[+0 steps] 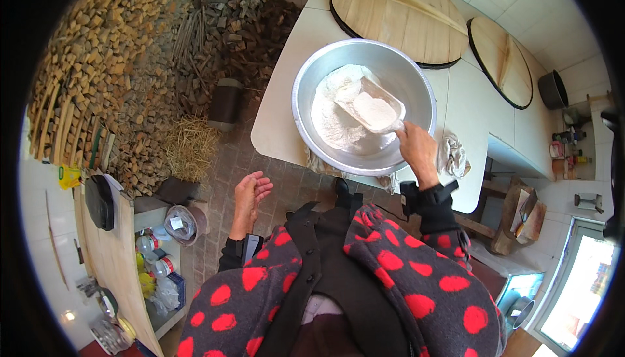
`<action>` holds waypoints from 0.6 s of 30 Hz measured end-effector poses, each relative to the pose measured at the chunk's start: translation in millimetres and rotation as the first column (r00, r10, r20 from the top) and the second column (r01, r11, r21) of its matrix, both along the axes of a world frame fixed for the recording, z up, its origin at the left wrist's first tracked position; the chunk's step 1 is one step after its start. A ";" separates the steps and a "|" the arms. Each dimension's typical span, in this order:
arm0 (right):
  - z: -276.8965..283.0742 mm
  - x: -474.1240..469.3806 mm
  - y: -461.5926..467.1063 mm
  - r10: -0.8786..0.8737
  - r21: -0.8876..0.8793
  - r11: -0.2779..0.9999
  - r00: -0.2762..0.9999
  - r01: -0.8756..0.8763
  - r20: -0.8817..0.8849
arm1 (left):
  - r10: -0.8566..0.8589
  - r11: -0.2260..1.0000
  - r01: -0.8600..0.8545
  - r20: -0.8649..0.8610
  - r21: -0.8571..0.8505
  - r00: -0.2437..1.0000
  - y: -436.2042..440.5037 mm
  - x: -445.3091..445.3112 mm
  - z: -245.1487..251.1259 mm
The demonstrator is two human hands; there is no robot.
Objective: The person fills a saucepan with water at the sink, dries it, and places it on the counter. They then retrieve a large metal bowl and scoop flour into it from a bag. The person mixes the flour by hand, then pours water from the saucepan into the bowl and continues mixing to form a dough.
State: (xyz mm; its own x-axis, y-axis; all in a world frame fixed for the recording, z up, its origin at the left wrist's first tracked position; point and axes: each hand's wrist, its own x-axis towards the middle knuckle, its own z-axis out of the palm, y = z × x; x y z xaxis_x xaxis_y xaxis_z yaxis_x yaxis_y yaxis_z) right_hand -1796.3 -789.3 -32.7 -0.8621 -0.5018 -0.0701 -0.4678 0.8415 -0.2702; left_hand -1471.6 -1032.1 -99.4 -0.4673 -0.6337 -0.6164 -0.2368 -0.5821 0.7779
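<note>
My right hand is closed around the handle of a clear plastic scoop, which holds white flour. The scoop is over the inside of a large round metal basin, where more flour lies in a heap. Whether the scoop touches the heap cannot be told. The basin stands near the edge of a pale tiled counter. My left hand hangs over the floor, left of and below the basin, with nothing in it and its fingers slightly curled. A crumpled cloth lies beside my right hand.
Two round wooden lids lie on the counter behind the basin. Stacked firewood and straw fill the left side. A shelf unit with bottles stands at lower left, beside a bucket. A wooden block is at right.
</note>
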 end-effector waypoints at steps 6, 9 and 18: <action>16.2 15.2 55.5 -0.075 -0.406 0.908 0.994 0.099 0.074 | -0.047 0.999 0.047 -0.004 -0.005 0.999 -1.8 -10.9 -3.1; 12.2 30.2 71.2 -0.168 -0.591 0.759 0.959 0.274 0.229 | -0.022 0.999 0.022 -0.004 -0.032 1.000 -2.1 -21.5 1.4; 0.3 21.6 56.3 -0.216 -0.638 0.723 0.964 0.266 0.157 | -0.183 0.924 0.077 -0.259 -0.374 0.948 -9.6 -96.2 45.9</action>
